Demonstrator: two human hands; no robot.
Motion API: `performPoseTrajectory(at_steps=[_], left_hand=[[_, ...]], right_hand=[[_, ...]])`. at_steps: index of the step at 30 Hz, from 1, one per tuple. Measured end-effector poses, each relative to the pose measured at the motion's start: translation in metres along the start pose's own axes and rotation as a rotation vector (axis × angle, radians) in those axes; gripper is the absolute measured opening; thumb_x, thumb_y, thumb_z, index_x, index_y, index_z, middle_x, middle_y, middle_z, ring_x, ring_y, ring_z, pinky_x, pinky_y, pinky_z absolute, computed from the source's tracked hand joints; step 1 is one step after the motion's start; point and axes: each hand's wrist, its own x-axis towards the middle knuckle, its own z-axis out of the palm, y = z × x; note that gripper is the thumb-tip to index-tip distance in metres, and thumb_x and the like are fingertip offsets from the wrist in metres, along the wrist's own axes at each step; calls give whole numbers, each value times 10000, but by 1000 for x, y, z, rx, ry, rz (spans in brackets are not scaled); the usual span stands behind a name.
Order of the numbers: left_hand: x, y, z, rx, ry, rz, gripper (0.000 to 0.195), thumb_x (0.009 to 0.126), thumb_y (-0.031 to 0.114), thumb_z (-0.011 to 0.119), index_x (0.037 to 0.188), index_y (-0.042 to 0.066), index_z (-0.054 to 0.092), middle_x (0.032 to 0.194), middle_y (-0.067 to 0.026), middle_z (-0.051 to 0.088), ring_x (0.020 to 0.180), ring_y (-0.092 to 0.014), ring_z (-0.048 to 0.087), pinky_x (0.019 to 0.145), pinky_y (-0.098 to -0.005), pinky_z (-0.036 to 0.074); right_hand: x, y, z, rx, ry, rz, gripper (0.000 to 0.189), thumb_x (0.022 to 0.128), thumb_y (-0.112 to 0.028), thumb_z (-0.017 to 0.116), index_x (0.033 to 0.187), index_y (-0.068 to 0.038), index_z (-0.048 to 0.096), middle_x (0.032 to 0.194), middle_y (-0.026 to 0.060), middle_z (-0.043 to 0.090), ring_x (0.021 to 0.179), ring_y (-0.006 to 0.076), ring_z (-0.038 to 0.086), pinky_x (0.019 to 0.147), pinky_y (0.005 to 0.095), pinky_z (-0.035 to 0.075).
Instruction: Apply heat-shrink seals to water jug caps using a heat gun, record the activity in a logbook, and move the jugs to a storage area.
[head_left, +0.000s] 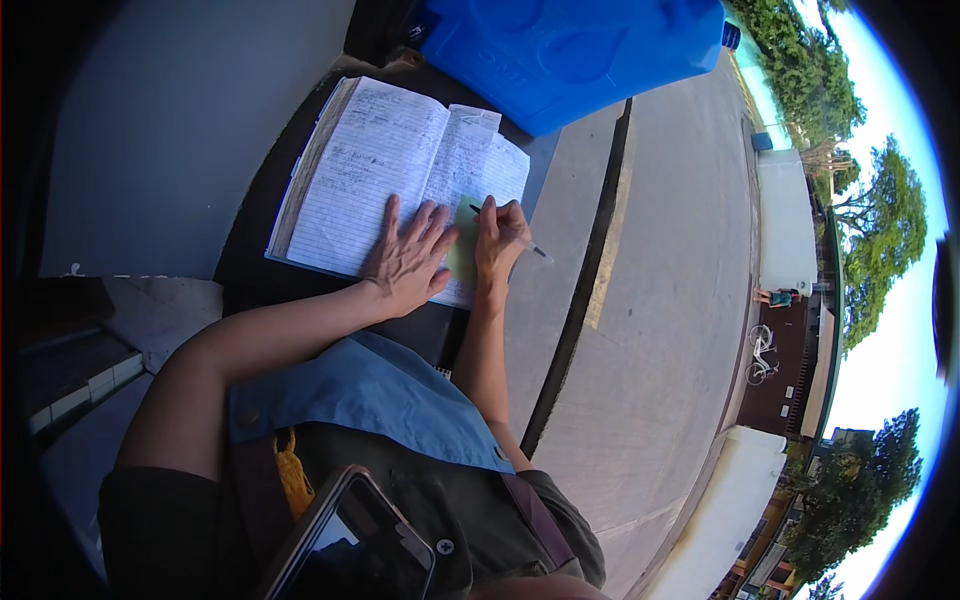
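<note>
An open, thick lined notebook (360, 172) with handwriting lies on a dark surface before me. My left hand (411, 259) rests flat on it with the fingers spread, by the edge of a small green paper slip (463, 244). Between the fingers of my right hand (501, 236) is a clear-barrelled pen (538, 251), its dark tip over the green slip. A loose white piece of paper (480, 118) sticks out at the notebook's top edge. Near my chest, a smartphone (360, 544) shows at the bottom of the view.
A large blue plastic jerrycan (570, 60) stands just beyond the notebook. A grey panel (187, 135) rises at the left. To the right runs a paved road (667, 225) with a dark groove, and farther off are a person (778, 298) and a white bicycle (760, 355).
</note>
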Motion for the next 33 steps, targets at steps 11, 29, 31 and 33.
performPoseTrajectory(at_steps=[11,29,31,33], left_hand=[[0,-1,2,3,22,-4,616,891,420,514,1386,61,437,1452,-171,341,1382,-328,247,1106,-671,67],[0,-1,2,10,27,-1,619,888,423,520,1386,65,432,1455,-168,340,1380,-323,253,1107,-667,70],[-1,-1,3,16,21,-1,622,893,424,511,1394,66,424,1458,-167,337,1383,-323,249,1108,-666,67],[-1,-1,3,16,13,-3,623,895,425,507,1398,67,420,1461,-167,335,1385,-324,247,1109,-666,65]], right_hand=[[0,-3,1,-180,-59,-1,361,902,-113,652,641,-20,422,574,25,485,573,65,367,505,267,338],[1,2,0,-181,-14,-70,374,906,-74,623,631,-19,375,546,32,433,546,73,350,480,272,326],[2,2,1,-194,-2,-73,369,903,-67,619,631,-19,374,543,34,425,540,77,348,480,275,326],[2,2,0,-200,4,-74,366,901,-63,617,631,-18,374,542,36,421,537,80,346,480,276,326]])
